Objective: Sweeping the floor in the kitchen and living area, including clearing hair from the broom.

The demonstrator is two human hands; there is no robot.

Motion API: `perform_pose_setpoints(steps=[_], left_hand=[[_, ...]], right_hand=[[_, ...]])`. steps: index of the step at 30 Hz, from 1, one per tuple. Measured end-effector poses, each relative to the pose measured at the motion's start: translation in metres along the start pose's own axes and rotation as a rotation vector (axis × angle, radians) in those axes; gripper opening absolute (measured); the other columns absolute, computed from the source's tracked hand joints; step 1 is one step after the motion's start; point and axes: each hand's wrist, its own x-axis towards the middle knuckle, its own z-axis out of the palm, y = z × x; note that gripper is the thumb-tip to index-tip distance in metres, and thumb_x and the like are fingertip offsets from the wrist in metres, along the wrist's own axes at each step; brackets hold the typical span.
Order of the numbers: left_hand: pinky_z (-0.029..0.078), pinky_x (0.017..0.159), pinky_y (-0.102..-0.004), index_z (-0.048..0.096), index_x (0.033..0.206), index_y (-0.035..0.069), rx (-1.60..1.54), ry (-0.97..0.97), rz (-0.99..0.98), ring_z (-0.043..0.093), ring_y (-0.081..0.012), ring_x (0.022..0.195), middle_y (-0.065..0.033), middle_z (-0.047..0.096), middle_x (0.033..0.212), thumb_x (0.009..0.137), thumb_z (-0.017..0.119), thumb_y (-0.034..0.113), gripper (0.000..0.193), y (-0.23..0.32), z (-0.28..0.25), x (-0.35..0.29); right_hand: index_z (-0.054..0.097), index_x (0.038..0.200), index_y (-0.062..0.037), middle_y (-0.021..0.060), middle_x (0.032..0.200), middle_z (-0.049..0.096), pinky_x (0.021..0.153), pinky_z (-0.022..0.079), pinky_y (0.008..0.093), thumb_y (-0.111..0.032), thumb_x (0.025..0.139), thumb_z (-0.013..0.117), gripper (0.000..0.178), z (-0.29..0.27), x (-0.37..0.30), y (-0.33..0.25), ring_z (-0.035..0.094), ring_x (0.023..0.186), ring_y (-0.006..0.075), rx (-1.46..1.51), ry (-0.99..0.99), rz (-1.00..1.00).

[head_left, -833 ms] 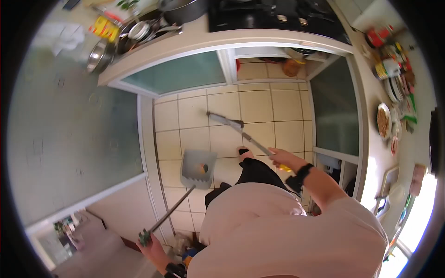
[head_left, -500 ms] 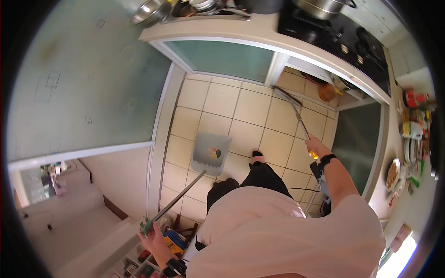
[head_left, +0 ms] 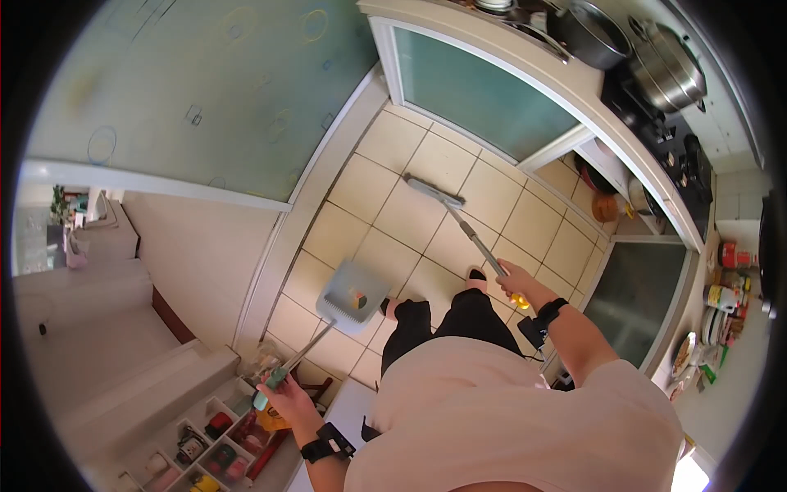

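My right hand (head_left: 525, 284) is wrapped round the grey pole of a broom (head_left: 471, 235), near the yellow end of its handle. The wide, flat broom head (head_left: 434, 190) rests on the tiles, out in the middle of the floor ahead of my feet. At the lower left, my left hand (head_left: 288, 402) grips the green end of a long-handled dustpan's pole. The light grey dustpan (head_left: 336, 283) has a toothed edge on the side toward its pole and bears a small red, yellow and green patch. It sits at floor level, left of my feet and apart from the broom head.
A glass-fronted cabinet (head_left: 484, 94) and a counter with pots (head_left: 668, 70) bound the floor at the far right. An open cabinet bay (head_left: 602, 184) holds pans. Frosted glass (head_left: 205, 98) stands at left. Sectioned shelves (head_left: 217, 439) with small items lie beside my left arm.
The broom head has come away from the cabinet base, leftward and nearer the dustpan. My left foot now shows ahead of my trouser leg. The whole view has turned.
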Motion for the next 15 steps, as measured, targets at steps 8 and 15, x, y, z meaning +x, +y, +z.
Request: perform_pose_setpoints(steps=[8,15], left_hand=[[0.04,0.094,-0.032,0.05,0.106,0.006,-0.037,0.11,0.013,0.049,-0.0179,0.104,-0.0048,0.053,0.11,0.089,0.05,0.037,0.035,0.03,-0.018,0.064],[0.041,0.094,-0.0315,0.051,0.105,0.006,0.002,0.161,0.042,0.05,-0.0173,0.104,-0.0051,0.053,0.107,0.089,0.047,0.042,0.039,0.022,-0.039,0.1]], right_hand=[[0.021,0.139,-0.0112,0.0101,0.059,0.05,0.037,0.043,0.034,-0.012,0.081,0.049,0.065,0.04,0.12,-0.069,0.049,0.041,0.0186,-0.142,0.225,-0.164],[0.015,0.14,-0.0139,0.0206,0.074,0.058,0.049,0.05,0.0366,-0.013,0.079,0.047,0.069,0.165,0.151,-0.066,0.06,0.054,0.0266,-0.31,0.321,-0.025]])
